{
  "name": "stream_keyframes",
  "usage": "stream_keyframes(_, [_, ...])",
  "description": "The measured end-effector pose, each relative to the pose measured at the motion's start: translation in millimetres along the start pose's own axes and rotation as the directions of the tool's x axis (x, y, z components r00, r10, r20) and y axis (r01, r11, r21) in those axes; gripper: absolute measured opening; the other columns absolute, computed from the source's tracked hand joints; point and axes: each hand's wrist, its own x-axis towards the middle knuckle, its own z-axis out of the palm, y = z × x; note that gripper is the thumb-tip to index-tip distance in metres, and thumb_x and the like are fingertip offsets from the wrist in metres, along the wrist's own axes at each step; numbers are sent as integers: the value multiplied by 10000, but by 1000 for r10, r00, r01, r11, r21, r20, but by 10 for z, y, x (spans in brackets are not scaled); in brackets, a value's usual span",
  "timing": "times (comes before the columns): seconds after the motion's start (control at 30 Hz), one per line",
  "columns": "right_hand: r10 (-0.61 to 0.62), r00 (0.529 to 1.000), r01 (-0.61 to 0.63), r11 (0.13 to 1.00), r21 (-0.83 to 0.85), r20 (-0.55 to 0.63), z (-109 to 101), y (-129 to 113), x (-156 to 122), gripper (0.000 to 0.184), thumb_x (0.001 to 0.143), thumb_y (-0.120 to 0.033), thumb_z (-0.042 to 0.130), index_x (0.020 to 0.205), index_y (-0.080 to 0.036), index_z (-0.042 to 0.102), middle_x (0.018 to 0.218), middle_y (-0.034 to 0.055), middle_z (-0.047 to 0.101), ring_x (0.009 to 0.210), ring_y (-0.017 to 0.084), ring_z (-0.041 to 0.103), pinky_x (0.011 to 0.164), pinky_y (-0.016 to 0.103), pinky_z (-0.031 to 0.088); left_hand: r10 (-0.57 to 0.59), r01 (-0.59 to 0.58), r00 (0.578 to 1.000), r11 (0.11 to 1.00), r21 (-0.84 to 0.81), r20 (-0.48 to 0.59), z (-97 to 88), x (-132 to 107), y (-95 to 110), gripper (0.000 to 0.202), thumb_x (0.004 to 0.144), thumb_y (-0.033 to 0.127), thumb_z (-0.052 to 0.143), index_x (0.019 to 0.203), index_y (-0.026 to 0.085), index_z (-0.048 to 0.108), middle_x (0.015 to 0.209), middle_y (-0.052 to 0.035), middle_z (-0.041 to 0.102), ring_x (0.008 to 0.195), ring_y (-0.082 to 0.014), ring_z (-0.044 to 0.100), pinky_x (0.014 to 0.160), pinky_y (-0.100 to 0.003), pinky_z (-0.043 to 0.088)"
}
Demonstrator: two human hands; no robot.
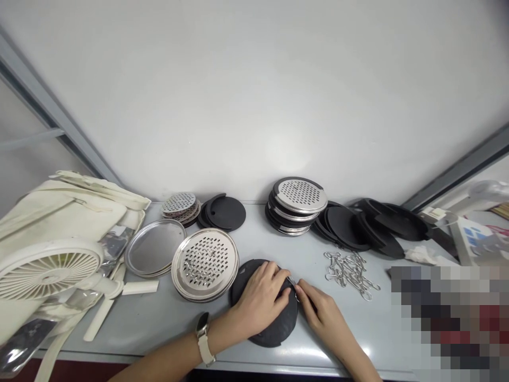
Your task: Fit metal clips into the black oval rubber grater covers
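"Black disc (274,331): where?"
"Lower centre. Left hand (262,297) rests on it, fingers loosely spread."
"Right hand (324,310)?"
"Pinching a metal clip (291,279) at the disc's right edge; clip pile (350,271), centre right."

One camera sits up on the person's head. It looks forward and down across the bench (159,323) to the pale wall (222,90) behind. The left hand (260,297) and right hand (322,313) show close by, low down.
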Motion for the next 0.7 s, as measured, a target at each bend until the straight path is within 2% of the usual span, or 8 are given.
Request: stream_keyframes(0.7, [-22, 1000, 21, 998, -55, -18, -1, 16, 6, 297, 1003, -337, 301, 774, -224, 451, 631, -2, 539, 557, 177, 537, 555, 264, 373, 19, -19, 1000, 1000, 12, -6, -23, 0, 21, 252, 910, 187, 506, 1157, 236, 513, 978, -31, 504, 944, -202, 492, 825, -350, 466])
